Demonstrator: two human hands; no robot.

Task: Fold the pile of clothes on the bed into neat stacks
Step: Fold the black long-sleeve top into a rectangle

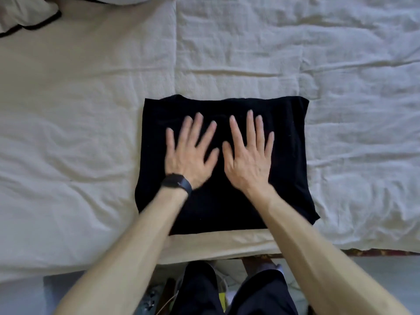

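Observation:
A black garment [293,155], folded into a rough square, lies flat on the bed near its front edge. My left hand [188,153] rests palm down on its left half with fingers spread and straight; a dark band circles that wrist. My right hand [248,155] presses flat on the middle of the garment beside it, fingers also spread. Neither hand grips the cloth. The garment's neckline shows at its far left corner.
The bed is covered by a cream sheet [68,133] on the left and a wrinkled white quilt [341,64] on the right. A pillow edge with dark piping [34,21] lies at the far left corner. My legs and floor clutter show below the bed edge.

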